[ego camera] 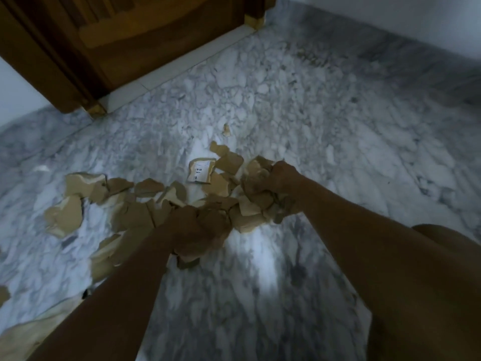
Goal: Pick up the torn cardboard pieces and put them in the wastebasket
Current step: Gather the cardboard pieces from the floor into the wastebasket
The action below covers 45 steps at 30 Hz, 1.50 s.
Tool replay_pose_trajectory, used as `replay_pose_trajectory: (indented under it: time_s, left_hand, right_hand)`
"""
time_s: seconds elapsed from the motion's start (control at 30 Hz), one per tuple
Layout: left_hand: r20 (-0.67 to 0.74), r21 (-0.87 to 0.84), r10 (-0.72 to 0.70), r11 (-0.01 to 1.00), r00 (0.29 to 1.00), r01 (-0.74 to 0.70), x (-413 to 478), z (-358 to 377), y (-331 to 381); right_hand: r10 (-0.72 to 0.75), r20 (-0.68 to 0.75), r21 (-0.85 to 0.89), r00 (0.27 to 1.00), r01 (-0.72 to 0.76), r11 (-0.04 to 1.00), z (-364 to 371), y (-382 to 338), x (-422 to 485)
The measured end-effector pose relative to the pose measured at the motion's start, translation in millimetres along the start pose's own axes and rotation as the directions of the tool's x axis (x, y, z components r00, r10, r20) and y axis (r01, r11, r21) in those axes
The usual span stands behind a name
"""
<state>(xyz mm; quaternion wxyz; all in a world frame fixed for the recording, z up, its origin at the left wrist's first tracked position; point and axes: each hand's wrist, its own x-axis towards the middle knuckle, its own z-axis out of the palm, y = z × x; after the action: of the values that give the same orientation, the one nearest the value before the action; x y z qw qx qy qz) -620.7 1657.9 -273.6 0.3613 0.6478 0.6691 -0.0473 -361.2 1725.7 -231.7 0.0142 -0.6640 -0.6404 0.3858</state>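
From the head camera, torn brown cardboard pieces lie scattered in a loose band across the white-and-grey marble floor, below a brown wooden door. The left hand has its fingers curled round a crumpled bunch of the pieces. The right hand likewise clutches a second bunch, just above the pile. A torn piece bearing a white printed label lies flat between the scattered scraps, near the right hand.

Floor: white-grey veined marble floor, dimly lit
Door: dark brown wooden door, top left
Wall: plain pale wall, top right
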Motion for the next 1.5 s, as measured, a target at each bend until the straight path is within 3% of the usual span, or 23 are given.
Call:
replay_pose_trajectory:
  time_s: [0.13,0.2,0.3,0.4,0.6,0.7,0.83,0.97,1.1,1.23,1.33,1.5]
  left_hand:
    - [0.116,-0.030,0.112,0.994,0.987,-0.110,15,2,-3]
    - [0.131,-0.037,0.140,0.990,0.981,-0.136,13,5,-10]
    - [0.163,-0.019,0.176,0.984,0.971,-0.176,7,3,-22]
    - [0.143,0.009,0.142,0.989,0.979,-0.145,16,-8,-31]
    - [0.214,0.191,0.063,0.976,0.975,-0.105,37,-26,-2]
    - [0.290,0.185,0.183,0.952,0.939,-0.243,43,-13,16]
    - [0.262,0.219,0.243,0.927,0.934,-0.303,57,24,48]
    - [0.232,0.275,0.231,0.916,0.945,-0.292,78,41,68]
    - [0.292,0.232,0.217,0.929,0.932,-0.289,90,37,66]
    - [0.213,0.163,0.259,0.941,0.942,-0.296,85,43,59]
    - [0.167,0.053,0.382,0.917,0.909,-0.395,77,46,54]
    - [0.134,-0.047,0.397,0.918,0.908,-0.394,53,43,57]
  right_hand:
    - [0.042,0.043,-0.057,0.998,-0.040,0.998,50,2,17]
    - [0.088,-0.059,-0.056,0.994,-0.091,0.994,92,9,23]
    - [0.093,-0.262,-0.208,0.961,-0.150,0.966,129,8,16]
    - [0.051,-0.264,-0.269,0.963,-0.124,0.955,136,1,15]
    - [0.182,-0.264,0.019,0.947,-0.184,0.983,98,7,-2]
    - [0.281,-0.283,0.077,0.917,-0.271,0.960,54,31,-12]
    - [0.301,-0.225,-0.125,0.926,-0.334,0.934,30,63,-30]
    - [0.233,-0.241,-0.313,0.942,-0.302,0.900,68,98,-50]
    - [0.204,-0.286,-0.300,0.936,-0.289,0.909,98,115,-52]
    - [0.198,-0.274,-0.290,0.941,-0.277,0.916,94,118,-51]
    - [0.207,-0.286,-0.281,0.936,-0.289,0.915,96,117,-52]
    - [0.197,-0.295,-0.283,0.935,-0.282,0.917,101,118,-57]
